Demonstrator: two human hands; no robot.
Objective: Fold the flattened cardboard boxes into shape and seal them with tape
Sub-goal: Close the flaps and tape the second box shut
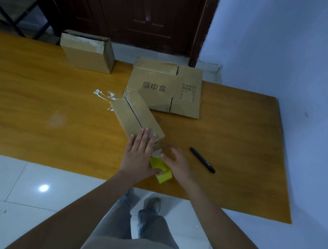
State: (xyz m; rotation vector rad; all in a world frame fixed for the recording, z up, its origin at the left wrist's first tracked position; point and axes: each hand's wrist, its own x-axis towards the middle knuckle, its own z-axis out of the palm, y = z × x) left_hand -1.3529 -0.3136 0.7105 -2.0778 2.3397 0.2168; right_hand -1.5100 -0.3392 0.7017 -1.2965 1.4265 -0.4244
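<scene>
Here, the left hand [139,153] lies flat with straight fingers on the near end of a folded-up long box [138,119], its thumb touching a yellow tape roll [161,170].

The right hand [176,163], fingers spread and loose and somewhat blurred, hovers at the roll's other side; whether it touches the roll cannot be told. Beyond the left fingertips the long box's two top flaps meet along a seam, so its inside is hidden. Farther past it a flattened box [166,88] with printed characters lies on the wooden table [47,100]. Well beyond and to the left, a shaped box [87,53] stands at the far table edge, top closed. A black pen [202,160] lies just right of the right hand, with bare tabletop beyond it. The roll sits near the table's front edge.
</scene>
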